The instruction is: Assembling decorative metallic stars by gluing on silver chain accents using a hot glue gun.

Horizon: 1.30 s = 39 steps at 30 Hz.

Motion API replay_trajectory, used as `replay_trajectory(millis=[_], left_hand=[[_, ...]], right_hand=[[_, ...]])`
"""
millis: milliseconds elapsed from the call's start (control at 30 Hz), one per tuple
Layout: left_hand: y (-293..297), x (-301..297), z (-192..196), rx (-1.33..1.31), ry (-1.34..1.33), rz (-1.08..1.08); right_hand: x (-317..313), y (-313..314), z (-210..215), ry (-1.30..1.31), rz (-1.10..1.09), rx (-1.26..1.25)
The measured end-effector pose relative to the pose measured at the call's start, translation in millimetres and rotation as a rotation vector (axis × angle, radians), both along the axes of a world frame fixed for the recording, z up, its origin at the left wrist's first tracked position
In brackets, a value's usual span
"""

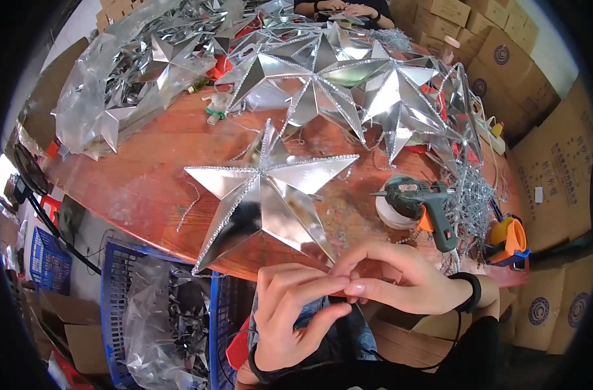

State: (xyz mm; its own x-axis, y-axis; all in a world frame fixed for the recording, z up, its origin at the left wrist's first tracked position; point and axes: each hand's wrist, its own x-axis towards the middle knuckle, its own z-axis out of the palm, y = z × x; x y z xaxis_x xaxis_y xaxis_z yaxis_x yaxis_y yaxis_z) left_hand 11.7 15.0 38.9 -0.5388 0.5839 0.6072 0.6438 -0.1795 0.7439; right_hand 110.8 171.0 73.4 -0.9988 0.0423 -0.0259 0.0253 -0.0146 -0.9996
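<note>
A mirror-silver star [260,195], its ridges edged with silver tinsel, lies at the table's near edge, in front of my hands. My right hand [410,276] is closed in a pinch by the star's lower right point; what the fingers hold, if anything, is hidden. The fingertips of my left hand [290,312] meet the right thumb, while its own thumb stands apart, with nothing visible between them. Right of the star, a dark green glue gun [433,205] with an orange trigger rests across a white roll [394,214].
More silver stars [316,81] crowd the far side of the reddish wooden table [147,166]. Loose tinsel [472,201] heaps at the right, near an orange-handled tool [509,237]. A blue crate [117,292] stands below left. Another person's hands [345,9] show at the far edge.
</note>
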Motion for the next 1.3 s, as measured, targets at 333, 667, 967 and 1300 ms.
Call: replay_trajectory(millis=[333, 667, 967, 1300], left_hand=[[3, 1, -4, 0.014, 0.032, 0.021], [5, 0, -3, 0.05, 0.023, -0.012], [-16, -18, -19, 0.199, -0.746, -0.392], [-17, -43, -28, 0.461, -1.286, -0.772]], right_hand=[[1, 0, 1, -0.16, 0.131, -0.233], [2, 2, 2, -0.195, 0.18, -0.266], [11, 23, 22, 0.129, -0.607, 1.269], [67, 76, -37, -0.384, -0.808, 1.329]])
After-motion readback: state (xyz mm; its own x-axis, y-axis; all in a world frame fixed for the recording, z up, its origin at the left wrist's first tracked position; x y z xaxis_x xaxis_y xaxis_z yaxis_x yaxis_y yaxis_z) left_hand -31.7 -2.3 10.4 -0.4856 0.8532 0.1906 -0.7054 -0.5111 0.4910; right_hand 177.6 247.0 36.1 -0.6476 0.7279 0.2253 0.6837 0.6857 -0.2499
